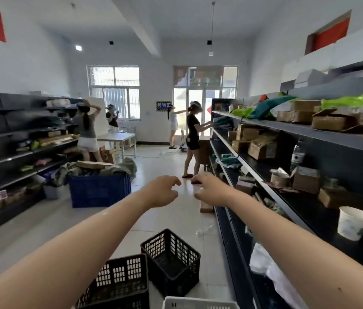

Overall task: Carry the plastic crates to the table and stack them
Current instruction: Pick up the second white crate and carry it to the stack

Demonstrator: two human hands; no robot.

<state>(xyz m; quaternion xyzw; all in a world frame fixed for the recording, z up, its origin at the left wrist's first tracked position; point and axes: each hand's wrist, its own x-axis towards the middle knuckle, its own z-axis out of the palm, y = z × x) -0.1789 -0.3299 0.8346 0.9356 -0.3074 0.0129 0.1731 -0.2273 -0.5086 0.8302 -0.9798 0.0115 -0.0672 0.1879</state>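
Note:
Two black plastic crates stand on the floor below my arms: one [171, 262] upright and empty in the middle, another [118, 284] to its left, partly cut off by the frame. A white crate's rim [198, 304] shows at the bottom edge. Both arms reach forward at chest height, well above the crates. My left hand [162, 190] has its fingers loosely curled and apart, holding nothing. My right hand [209, 188] is also empty, fingers bent. A white table [118, 138] stands far down the aisle by the window.
Dark shelving runs along both sides, the right one [287, 197] close by with boxes, a bottle and a white cup [352, 221]. A full blue crate [99, 190] sits on the left of the aisle. Several people stand further down.

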